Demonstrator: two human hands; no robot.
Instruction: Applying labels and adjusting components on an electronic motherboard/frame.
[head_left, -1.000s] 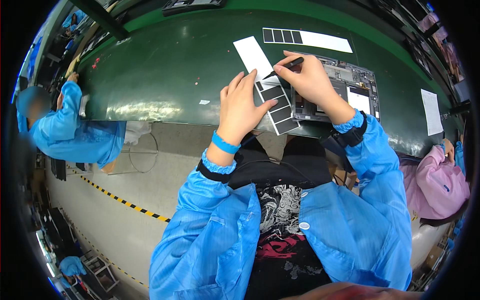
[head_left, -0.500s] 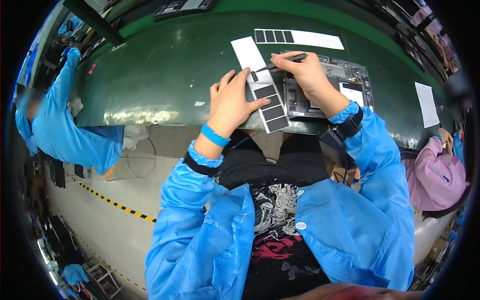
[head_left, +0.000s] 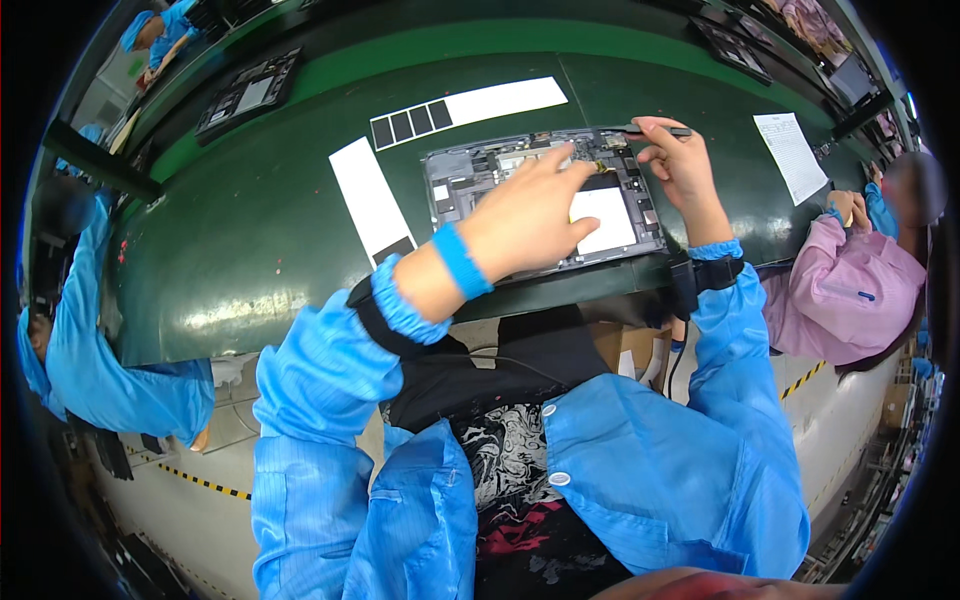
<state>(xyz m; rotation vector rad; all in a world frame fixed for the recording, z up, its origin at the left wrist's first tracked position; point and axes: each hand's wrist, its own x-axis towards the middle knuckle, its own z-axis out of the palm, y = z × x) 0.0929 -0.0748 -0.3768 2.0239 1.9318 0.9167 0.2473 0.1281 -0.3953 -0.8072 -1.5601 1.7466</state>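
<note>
On the bench in front of me lies an opened electronic device point(head_left: 640, 235), like a laptop base, its inner parts and a white rectangle exposed. My left hand point(head_left: 540, 205) is over its middle, fingers spread, covering part of the inside. At the device's far right corner my right hand point(head_left: 675, 160) grips slim black tweezers point(head_left: 668, 131), their tip pointing left over the far edge. Whether the tip holds a small piece, I cannot make out. Left of the device is a white backing strip point(head_left: 365, 190) with a dark pad near its lower end, partly hidden by my left forearm.
Another white strip point(head_left: 505, 102) with several black pads lies beyond the device. Further right is a printed sheet point(head_left: 790, 155). More opened devices rest on a far ledge point(head_left: 250, 95). Co-workers sit to the left, in blue point(head_left: 120, 320), and right, in pink point(head_left: 840, 285).
My left hand has left the backing strip and moved right over the device. The right hand has carried the tweezers from the strip to the device's far right corner. The view has shifted right.
</note>
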